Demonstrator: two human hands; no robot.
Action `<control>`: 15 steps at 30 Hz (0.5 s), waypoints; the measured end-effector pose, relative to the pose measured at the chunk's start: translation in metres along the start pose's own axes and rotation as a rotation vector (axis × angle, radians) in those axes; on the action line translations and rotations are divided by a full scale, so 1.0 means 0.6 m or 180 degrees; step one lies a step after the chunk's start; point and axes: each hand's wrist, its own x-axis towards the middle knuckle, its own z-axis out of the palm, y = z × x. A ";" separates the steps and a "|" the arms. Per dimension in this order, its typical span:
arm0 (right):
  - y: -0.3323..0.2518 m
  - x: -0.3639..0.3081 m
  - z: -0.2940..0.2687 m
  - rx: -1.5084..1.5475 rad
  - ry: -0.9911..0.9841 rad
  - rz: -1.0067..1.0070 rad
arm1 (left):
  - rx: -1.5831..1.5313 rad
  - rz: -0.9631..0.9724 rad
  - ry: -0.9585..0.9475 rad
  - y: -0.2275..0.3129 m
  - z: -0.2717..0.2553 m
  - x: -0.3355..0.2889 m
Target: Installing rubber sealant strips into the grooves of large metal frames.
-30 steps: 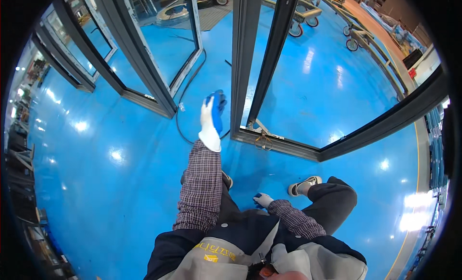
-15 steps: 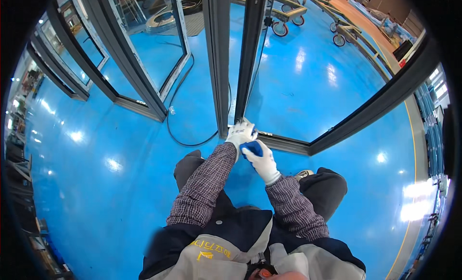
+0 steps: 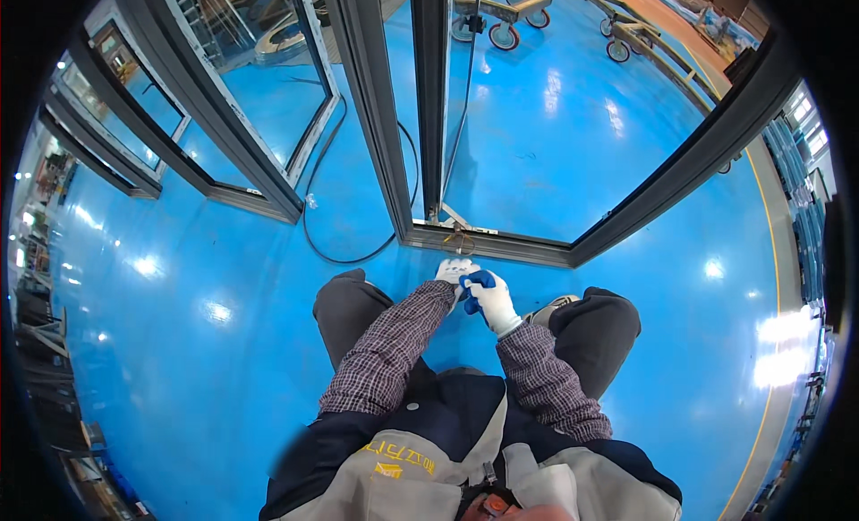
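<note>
My left hand [image 3: 455,271] wears a white glove and is closed just in front of the frame's bottom rail. Beside it, my right hand [image 3: 491,301], in a white glove with blue-coated fingers, is also closed, its fingertips meeting the left hand. Whatever small thing lies between them is too hidden to name. Ahead stands a dark grey window frame [image 3: 528,250] with its glazed sash [image 3: 430,100] swung open. At the sash's lower corner a metal hinge arm [image 3: 455,218] shows, and a thin yellowish loop [image 3: 459,239] hangs over the rail near my left hand.
More dark framed windows [image 3: 242,176] stand at the left. A black cable [image 3: 313,239] curves over the blue floor [image 3: 224,369] beside the frame. Wheeled trolleys [image 3: 504,36] are at the back, and stacked panels [image 3: 810,243] line the far right.
Both hands have drawn back from the frame's lower corner toward me, staying together. The hinge arm and yellowish loop that they covered now show. The view has shifted slightly.
</note>
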 end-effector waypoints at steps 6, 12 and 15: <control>0.069 0.014 -0.016 0.2156 -0.0440 0.0468 | -0.0743 -0.0065 -0.0487 0.004 0.049 -0.005; 0.021 -0.005 -0.009 0.0899 -0.0532 0.0418 | -0.0310 0.0003 -0.0720 0.014 0.006 -0.014; 0.013 0.000 -0.012 -0.0488 -0.0403 -0.0052 | -0.0105 0.0029 -0.1019 0.022 -0.006 -0.024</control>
